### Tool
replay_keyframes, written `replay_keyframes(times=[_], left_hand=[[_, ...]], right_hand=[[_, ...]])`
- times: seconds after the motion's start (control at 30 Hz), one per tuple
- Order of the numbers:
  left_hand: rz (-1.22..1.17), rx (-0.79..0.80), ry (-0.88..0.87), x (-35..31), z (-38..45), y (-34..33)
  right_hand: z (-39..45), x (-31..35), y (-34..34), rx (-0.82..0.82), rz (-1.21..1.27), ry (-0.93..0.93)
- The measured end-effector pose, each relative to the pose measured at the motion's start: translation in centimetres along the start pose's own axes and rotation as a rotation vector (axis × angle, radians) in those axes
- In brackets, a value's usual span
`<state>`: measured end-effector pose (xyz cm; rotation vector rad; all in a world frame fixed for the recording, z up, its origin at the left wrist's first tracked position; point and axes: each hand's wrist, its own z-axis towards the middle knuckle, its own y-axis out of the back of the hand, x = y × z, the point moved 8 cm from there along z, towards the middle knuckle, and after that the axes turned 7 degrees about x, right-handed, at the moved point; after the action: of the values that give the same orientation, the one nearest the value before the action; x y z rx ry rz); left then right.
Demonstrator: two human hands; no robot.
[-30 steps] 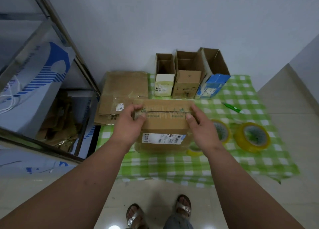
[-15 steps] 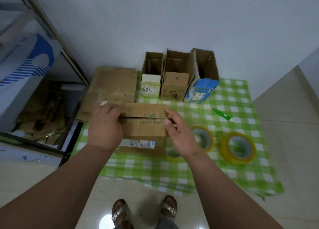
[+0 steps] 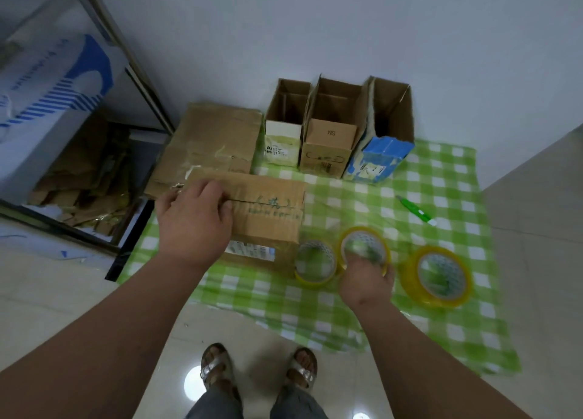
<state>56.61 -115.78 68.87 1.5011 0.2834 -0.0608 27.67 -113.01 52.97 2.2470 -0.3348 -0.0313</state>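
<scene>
Tabletop: covered by a green-and-white checked cloth and set against a pale wall in the upper frame. Glossy light floor tiles are seen at right and along the bottom. A metal rack with a white-and-blue carton is noted at upper left.

Cardboard box: placed left of centre, flaps closed. The left grip is laid on its top, fingers relaxed and pressing over the seam.

Middle tape roll: found just right of the box, between two other yellow rolls. It is held by the right grip, with the fingers curled into its core; this part is blurred.

Three open boxes are lined up along the wall, with flattened cardboard to their left. A green cutter is seen on the cloth at right.
</scene>
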Motion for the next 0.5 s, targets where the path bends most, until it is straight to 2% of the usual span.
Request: replay_keyframes(times=[0.13, 0.27, 0.5], left_hand=[[-0.031, -0.019, 0.000, -0.3, -0.1, -0.2], [-0.095, -0.007, -0.036, -0.6, -0.1, 0.0], [-0.220, 0.141, 0.063, -0.1, 0.7, 1.0]], right_hand=[[-0.2, -0.3, 2.0, -0.096, 0.023, -0.003], [-1.3, -0.4, 6.1, -0.234, 0.311, -0.020], [-5.9, 3.7, 12.8, -0.264, 1.020, 0.397]])
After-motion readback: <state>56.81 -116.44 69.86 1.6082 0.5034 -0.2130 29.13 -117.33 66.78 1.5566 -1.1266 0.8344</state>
